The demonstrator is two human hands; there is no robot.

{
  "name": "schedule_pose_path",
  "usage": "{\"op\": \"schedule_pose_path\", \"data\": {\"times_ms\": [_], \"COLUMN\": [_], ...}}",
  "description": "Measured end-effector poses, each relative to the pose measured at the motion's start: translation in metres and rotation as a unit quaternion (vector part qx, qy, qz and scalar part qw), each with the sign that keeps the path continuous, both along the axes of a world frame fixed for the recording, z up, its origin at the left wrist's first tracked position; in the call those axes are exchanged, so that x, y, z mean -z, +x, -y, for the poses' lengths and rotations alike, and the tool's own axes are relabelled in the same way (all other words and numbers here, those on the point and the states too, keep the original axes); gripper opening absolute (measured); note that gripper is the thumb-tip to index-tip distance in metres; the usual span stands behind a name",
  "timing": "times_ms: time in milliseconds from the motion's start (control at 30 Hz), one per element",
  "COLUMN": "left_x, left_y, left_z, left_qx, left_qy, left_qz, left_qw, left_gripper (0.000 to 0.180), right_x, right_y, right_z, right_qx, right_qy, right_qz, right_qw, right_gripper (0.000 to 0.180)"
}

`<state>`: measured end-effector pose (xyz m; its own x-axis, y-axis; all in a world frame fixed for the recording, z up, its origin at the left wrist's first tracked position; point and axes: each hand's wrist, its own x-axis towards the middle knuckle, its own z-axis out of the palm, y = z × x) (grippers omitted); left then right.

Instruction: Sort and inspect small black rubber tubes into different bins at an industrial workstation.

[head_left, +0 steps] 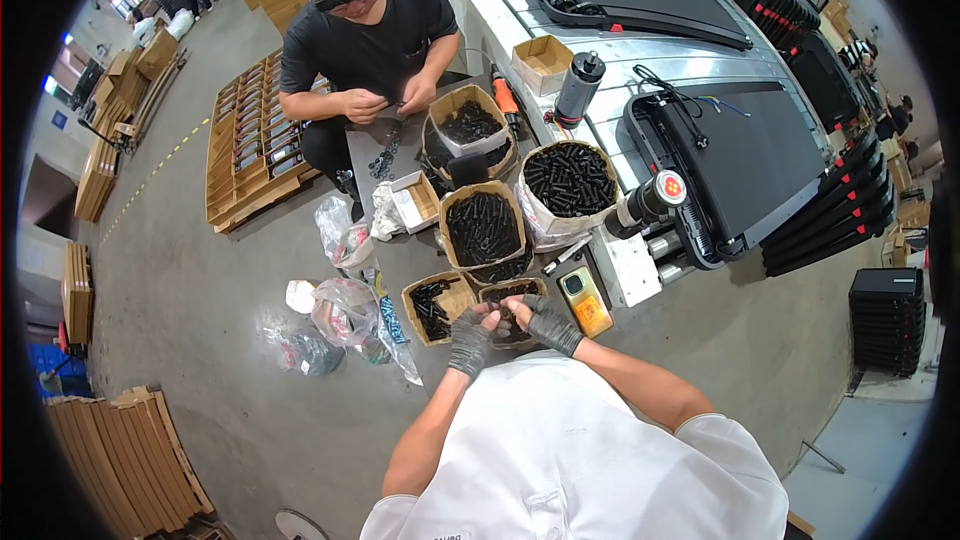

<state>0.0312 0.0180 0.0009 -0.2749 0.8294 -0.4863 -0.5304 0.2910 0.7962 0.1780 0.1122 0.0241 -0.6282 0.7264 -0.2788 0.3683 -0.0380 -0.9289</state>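
Note:
My left hand (pixel 474 336) and my right hand (pixel 546 323), both in grey fingerless gloves, meet close together over a small cardboard box (pixel 541 285) of dark parts. The fingertips of each are pinched; whatever they hold is too small to make out. Left of them stands a box of short black rods (pixel 430 308), partly filled. Just beyond is a larger box heaped with black parts (pixel 483 226). A white-lined tub of black cylinders (pixel 568 180) stands to its right.
A phone (pixel 585 302) lies right of my hands. Across the table a co-worker (pixel 370 50) handles something small. An orange power tool (pixel 505 100) and a grey cylinder (pixel 580 90) stand near the conveyor (pixel 610 55), which carries black panels (pixel 735 160). Plastic bags (pixel 345 315) are at left.

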Motion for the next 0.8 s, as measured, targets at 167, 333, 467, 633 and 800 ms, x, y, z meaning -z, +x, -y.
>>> {"op": "schedule_pose_path", "data": {"times_ms": [167,333,467,633,800], "left_x": [0.0,-0.004,-0.005,0.004,0.0], "left_y": [-0.008,-0.01,-0.012,-0.014,-0.009], "left_z": [0.003,0.013,0.009,0.015,0.009], "left_qx": [-0.01,-0.018,-0.017,0.006,0.012], "left_qy": [0.008,0.021,0.023,0.011,0.026], "left_qz": [0.038,-0.01,-0.048,-0.15,-0.074], "left_qw": [0.999,1.0,0.998,0.989,0.997], "left_gripper": [0.019,0.018,0.018,0.019,0.02], "right_x": [0.013,-0.007,0.012,0.01,0.002], "right_y": [0.019,0.023,0.03,0.031,0.028], "right_z": [-0.013,-0.014,-0.015,-0.012,-0.013], "right_qx": [0.115,0.088,0.083,0.066,0.048], "right_qy": [-0.497,-0.509,-0.565,-0.489,-0.372], "right_qz": [-0.24,-0.264,-0.28,-0.243,-0.18], "right_qw": [0.826,0.814,0.772,0.835,0.909], "right_gripper": [0.033,0.037,0.04,0.037,0.034]}}
